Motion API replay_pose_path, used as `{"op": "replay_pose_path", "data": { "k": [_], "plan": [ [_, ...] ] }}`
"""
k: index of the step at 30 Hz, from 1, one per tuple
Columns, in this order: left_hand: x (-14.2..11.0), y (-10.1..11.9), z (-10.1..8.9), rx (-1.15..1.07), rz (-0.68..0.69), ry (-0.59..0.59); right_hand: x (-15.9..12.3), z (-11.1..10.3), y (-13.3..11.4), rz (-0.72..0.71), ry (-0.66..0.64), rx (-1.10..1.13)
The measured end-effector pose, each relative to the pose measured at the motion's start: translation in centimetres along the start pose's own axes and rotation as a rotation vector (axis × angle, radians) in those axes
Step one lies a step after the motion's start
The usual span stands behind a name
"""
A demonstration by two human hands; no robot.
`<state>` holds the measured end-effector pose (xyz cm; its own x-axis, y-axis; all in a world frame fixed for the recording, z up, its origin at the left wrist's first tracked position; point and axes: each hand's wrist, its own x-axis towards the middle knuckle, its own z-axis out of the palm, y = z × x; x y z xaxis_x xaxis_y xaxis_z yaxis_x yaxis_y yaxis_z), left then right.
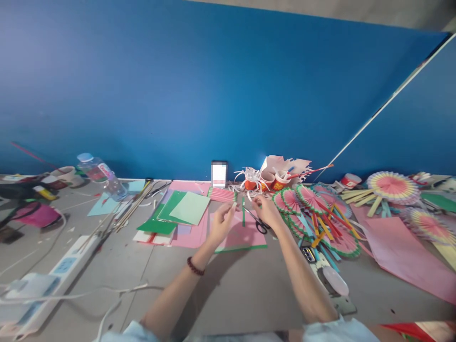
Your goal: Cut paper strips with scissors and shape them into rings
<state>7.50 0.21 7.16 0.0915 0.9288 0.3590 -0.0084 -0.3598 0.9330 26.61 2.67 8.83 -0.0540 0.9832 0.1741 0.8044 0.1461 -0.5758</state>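
My left hand [221, 222] hovers over a pink sheet with a green edge [231, 240], thumb and fingers pinched together. A small whitish bit may be at its fingertips, too small to name. To the right, my right hand [266, 211] is curled with its fingertips together; what they hold, if anything, is hidden. Between the hands lies a narrow green paper strip [243, 216]. Black-handled scissors [261, 228] lie beside my right hand, blades pointing up-left. Just beyond my left fingers is a pleated pink striped paper [221, 194].
Green sheets [171, 209] are stacked left. Folded paper fans [302, 204] and coloured strips crowd the right, near a phone [308, 255]. Cups with pens [281, 180] stand behind. A bottle [94, 168], bamboo sticks [133, 205] and a power strip [60, 280] are left, below the blue wall.
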Motion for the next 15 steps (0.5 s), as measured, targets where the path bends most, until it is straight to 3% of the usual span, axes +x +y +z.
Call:
{"op": "replay_pose_path", "data": {
  "k": [3, 8, 15],
  "plan": [
    [0.9, 1.8, -0.6, 0.099, 0.175, 0.018, -0.1, -0.9, -2.7, -0.095, -0.018, 0.292],
    [1.6, 3.4, -1.0, 0.212, 0.343, -0.031, -0.8, -1.4, -6.5, -0.135, -0.029, 0.558],
    [1.7, 3.7, -1.5, 0.322, 0.430, -0.028, -1.6, -1.4, -7.4, -0.144, -0.017, 0.559]
  ]
}}
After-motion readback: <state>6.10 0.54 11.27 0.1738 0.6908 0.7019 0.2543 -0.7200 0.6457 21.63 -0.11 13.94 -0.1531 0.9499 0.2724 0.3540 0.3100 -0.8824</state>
